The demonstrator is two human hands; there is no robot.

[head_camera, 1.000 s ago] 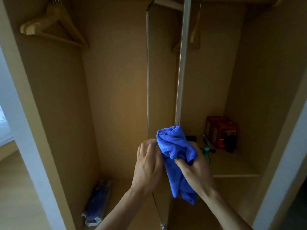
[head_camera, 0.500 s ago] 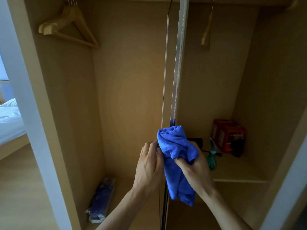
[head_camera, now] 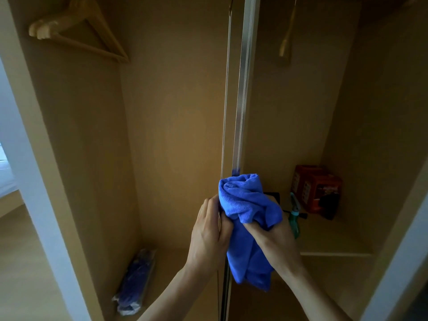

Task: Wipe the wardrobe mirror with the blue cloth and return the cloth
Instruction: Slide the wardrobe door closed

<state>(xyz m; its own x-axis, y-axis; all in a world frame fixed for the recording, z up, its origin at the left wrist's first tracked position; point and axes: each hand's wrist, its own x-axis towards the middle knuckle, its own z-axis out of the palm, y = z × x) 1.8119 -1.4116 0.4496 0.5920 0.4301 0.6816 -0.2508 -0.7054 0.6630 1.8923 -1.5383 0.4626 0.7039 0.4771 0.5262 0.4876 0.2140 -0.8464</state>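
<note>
Seen edge-on: the mirror (head_camera: pixel 242 89), a thin metal-framed panel running up the middle of the wardrobe (head_camera: pixel 176 112); glass face not readable from here. The left hand (head_camera: pixel 209 230) has its fingers curled round the panel's edge, steadying it. The right hand (head_camera: pixel 275 242) is clenched on the bunched cloth (head_camera: pixel 247 205). The wad's top sits against the frame just right of the left hand, and its tail hangs below the wrist. Likely step: wiping along the panel, task mid-way, cloth not yet returned. To do it well, hold the panel firm so it doesn't swing. Flatten the wad for broader contact, run long strokes along the frame, and tuck the tail so it doesn't drag. Right side: shelf (head_camera: pixel 335 253) with a red box (head_camera: pixel 317 188) at its back and a green bottle (head_camera: pixel 294 214) near its left edge, close to the working elbow; mind it. Also noted: hanger (head_camera: pixel 78 31) upper left, wrapped bundle (head_camera: pixel 136 283) on the wardrobe floor.
</note>
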